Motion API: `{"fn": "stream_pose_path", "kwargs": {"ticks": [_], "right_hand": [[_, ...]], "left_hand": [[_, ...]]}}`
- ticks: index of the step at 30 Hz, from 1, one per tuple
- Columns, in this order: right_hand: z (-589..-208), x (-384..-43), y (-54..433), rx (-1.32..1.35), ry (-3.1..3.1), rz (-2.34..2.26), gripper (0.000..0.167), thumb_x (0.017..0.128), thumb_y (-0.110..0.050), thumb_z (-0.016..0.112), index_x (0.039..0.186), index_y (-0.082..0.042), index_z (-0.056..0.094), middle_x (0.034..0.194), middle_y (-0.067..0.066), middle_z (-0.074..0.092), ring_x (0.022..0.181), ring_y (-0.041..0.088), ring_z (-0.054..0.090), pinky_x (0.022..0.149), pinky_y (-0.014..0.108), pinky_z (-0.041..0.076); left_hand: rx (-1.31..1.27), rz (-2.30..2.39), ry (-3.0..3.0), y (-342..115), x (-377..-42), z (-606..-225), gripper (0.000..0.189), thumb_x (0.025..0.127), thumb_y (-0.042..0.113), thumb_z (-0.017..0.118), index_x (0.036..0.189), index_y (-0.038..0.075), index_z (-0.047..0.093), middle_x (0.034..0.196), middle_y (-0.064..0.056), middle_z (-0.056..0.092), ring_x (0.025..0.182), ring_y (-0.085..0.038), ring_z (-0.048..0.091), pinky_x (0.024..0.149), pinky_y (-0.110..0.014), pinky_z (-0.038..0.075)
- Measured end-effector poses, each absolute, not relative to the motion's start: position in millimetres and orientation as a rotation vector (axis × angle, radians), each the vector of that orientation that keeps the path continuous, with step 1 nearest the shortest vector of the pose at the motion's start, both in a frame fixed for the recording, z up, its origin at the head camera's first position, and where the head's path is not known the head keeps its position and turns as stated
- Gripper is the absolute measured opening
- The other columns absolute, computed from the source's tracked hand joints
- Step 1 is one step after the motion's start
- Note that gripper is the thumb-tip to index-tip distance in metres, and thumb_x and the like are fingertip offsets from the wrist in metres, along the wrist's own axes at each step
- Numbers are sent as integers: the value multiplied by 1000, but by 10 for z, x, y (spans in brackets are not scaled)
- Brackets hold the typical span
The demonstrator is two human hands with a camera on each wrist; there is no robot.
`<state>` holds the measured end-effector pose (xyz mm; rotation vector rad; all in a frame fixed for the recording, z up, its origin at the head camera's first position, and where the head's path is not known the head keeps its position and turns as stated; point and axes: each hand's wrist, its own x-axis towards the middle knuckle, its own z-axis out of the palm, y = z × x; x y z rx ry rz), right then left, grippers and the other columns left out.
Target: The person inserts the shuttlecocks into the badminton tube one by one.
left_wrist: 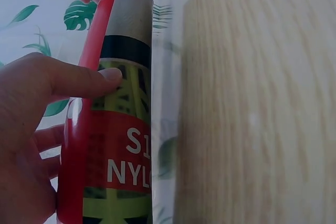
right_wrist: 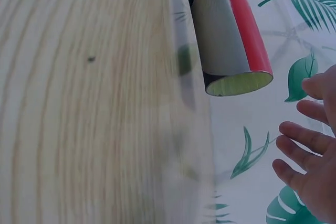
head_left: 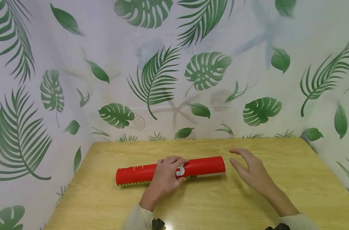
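A long red tube (head_left: 206, 164) lies crosswise in front of me, its right end slightly farther away than its left. My left hand (head_left: 168, 174) grips it around the middle, fingers over the top and thumb on the near side. In the left wrist view the tube (left_wrist: 118, 150) shows a green-and-black patterned label with part of the word "NYLON", plus a black band and a grey end section. My right hand (head_left: 253, 172) is just beyond the right end, apart from it, fingers loosely spread and holding nothing. The right wrist view shows the tube's round, yellowish-green end (right_wrist: 239, 84).
The wooden table (head_left: 214, 204) spreads beneath both hands. Behind it and at the sides hangs a white cloth (head_left: 162, 127) printed with green leaves. A small dark speck (right_wrist: 91, 59) marks the table in the right wrist view.
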<state>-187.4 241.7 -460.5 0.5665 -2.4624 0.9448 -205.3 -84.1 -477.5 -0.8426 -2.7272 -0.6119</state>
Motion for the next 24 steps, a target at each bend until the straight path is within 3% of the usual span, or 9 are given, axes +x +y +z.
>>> {"fn": "stream_pose_path", "kwargs": {"ticks": [4, 12, 17, 24], "right_hand": [[-4656, -1912, 2470, 594, -2488, 885, 39, 97, -11, 70, 134, -2, 61, 132, 14, 64, 124, 38, 58, 98, 59, 46], [-4730, -1964, 2558, 620, -2575, 735, 51, 98, -20, 71, 142, -1, 55, 142, 20, 55, 130, 43, 51, 99, 66, 44], [-4706, -1961, 2638, 597, -2625, 661, 61, 99, -30, 69, 149, -3, 49, 148, 24, 48, 134, 48, 46, 101, 69, 41], [-4674, -1999, 2778, 612, -2613, 574, 66, 96, -32, 71, 150, -1, 47, 149, 28, 45, 133, 52, 45, 99, 72, 39]], "left_hand": [[-860, -582, -2748, -811, -2053, -4799, 59, 83, 29, 87, 137, 27, 64, 132, 5, 62, 121, -21, 57, 98, -48, 43], [-863, -548, -2782, -802, -2065, -4834, 61, 84, 36, 85, 139, 30, 61, 138, 4, 60, 126, -20, 56, 101, -49, 42], [-850, -590, -2788, -925, -2096, -4751, 56, 94, 46, 71, 145, 27, 57, 149, -1, 54, 136, -23, 49, 107, -56, 37], [-654, -592, -2732, -1291, -2173, -4687, 47, 103, 41, 57, 146, 22, 56, 153, -9, 48, 140, -30, 43, 112, -57, 36]]}}
